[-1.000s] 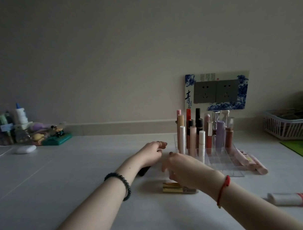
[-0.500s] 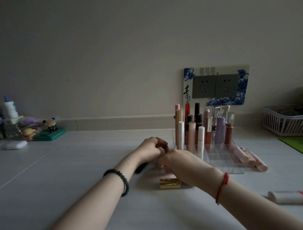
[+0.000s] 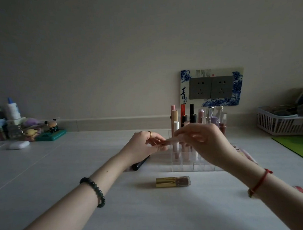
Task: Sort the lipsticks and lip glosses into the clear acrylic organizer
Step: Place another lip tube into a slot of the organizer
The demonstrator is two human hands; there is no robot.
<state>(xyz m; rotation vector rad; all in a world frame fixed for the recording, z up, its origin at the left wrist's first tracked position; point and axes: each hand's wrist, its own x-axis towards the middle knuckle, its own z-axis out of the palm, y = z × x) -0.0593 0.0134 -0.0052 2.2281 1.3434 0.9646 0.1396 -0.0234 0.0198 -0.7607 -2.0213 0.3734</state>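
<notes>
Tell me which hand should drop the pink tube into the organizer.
Right, probably. The right hand grips the pink tube in front of the organizer; the left hand pinches only its end, further left.

There are two hands (left hand, right hand), one organizer, at least ten upright tubes, one held tube, one gold lipstick, one black tube, two sockets, one basket and two bracelets.
</notes>
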